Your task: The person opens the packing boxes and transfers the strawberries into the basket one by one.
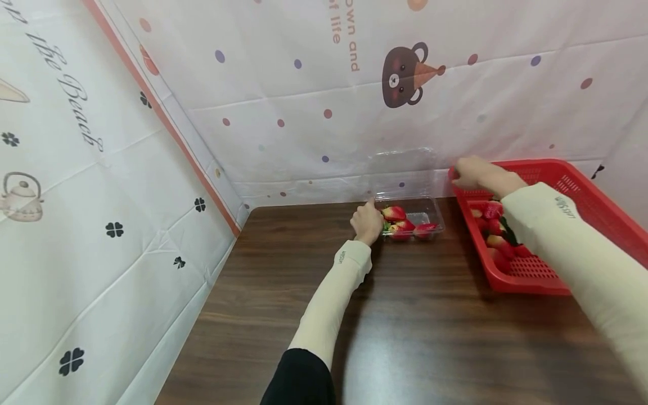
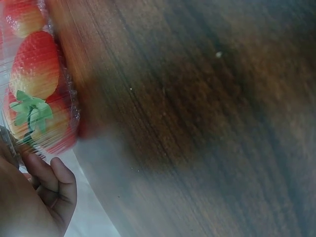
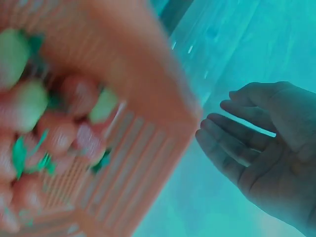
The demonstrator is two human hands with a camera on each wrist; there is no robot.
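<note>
A clear plastic clamshell box (image 1: 436, 220) stands at the table's back edge with its lid raised. Several strawberries (image 1: 395, 213) lie in it, one showing green leaves (image 2: 32, 111) in the left wrist view. At the box's left side, my left hand (image 1: 367, 223) has curled fingers (image 2: 42, 170) and grips its edge. My right hand (image 1: 481, 173) is over the back left corner of a red plastic basket (image 1: 536, 286). In the right wrist view, that hand's fingers (image 3: 224, 148) are loosely bent beside the basket rim, holding nothing. More strawberries (image 1: 498, 247) lie in the basket, partly hidden by the right sleeve.
Both box and basket stand on a dark wood-grain table (image 1: 283, 281). A printed white sheet (image 1: 304, 84) hangs right behind the table, and another part of it (image 1: 101, 253) runs along the left side. The basket's raised rim stands right of the box.
</note>
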